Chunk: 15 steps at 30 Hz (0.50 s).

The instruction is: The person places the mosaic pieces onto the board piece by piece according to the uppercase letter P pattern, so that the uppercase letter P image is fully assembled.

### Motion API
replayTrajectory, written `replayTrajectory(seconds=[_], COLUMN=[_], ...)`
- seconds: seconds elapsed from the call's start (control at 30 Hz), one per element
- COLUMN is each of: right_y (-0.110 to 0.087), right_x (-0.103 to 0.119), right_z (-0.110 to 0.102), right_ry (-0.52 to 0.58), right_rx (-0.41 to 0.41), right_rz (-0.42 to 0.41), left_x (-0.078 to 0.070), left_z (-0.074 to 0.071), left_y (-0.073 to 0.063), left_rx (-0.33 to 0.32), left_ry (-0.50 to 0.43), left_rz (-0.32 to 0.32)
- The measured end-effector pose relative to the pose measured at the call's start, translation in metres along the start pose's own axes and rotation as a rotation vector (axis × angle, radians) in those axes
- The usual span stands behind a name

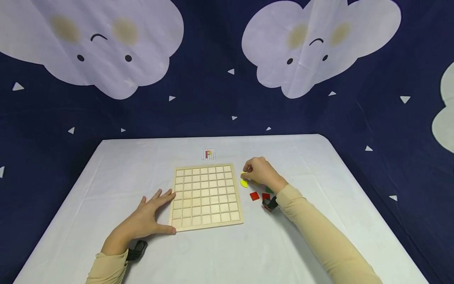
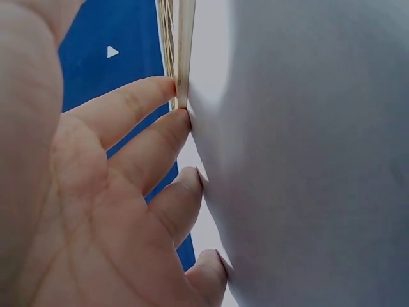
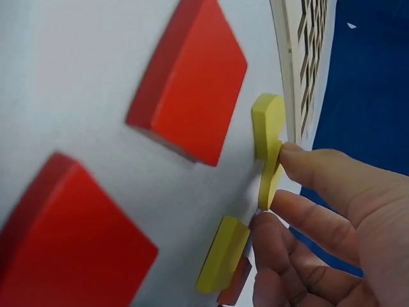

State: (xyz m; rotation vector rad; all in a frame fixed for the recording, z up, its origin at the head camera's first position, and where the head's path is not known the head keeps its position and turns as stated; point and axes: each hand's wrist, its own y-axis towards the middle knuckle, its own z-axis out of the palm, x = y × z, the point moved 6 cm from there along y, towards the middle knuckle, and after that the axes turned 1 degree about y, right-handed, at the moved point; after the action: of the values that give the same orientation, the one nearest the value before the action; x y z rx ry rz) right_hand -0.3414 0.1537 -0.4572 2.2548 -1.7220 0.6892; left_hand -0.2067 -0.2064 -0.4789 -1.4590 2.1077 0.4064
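A pale wooden board (image 1: 209, 227) with a grid of square cells lies flat on the table. My left hand (image 1: 143, 221) has its fingers spread, with thumb and fingertips touching the board's left edge; the left wrist view shows fingertips (image 2: 181, 118) against that edge. Right of the board, my right hand (image 1: 262, 171) pinches a thin yellow block (image 3: 270, 182) between thumb and index finger. Another yellow block (image 3: 268, 121) with a curved side lies right by it. A third yellow block (image 3: 223, 254) sits beneath the curled fingers.
Red blocks (image 1: 254, 196) lie near my right wrist, partly hidden by the black wrist camera (image 1: 270, 203). A green block (image 1: 269, 190) shows under the forearm. Behind the board is a small card with a coloured grid pattern (image 1: 208, 154). Dark blue cloth (image 1: 213, 110) hangs behind the white table.
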Motion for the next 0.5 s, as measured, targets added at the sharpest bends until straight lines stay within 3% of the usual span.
replayTrajectory(seconds=[0.5], right_y=[0.0013], right_x=[0.0041], right_z=[0.0008], right_ry=[-0.012], right_rx=[0.017], right_rz=[0.017], left_x=[0.0016], left_z=[0.0002], left_y=[-0.0031], left_rx=[-0.013], left_ry=[0.002], left_rz=[-0.002])
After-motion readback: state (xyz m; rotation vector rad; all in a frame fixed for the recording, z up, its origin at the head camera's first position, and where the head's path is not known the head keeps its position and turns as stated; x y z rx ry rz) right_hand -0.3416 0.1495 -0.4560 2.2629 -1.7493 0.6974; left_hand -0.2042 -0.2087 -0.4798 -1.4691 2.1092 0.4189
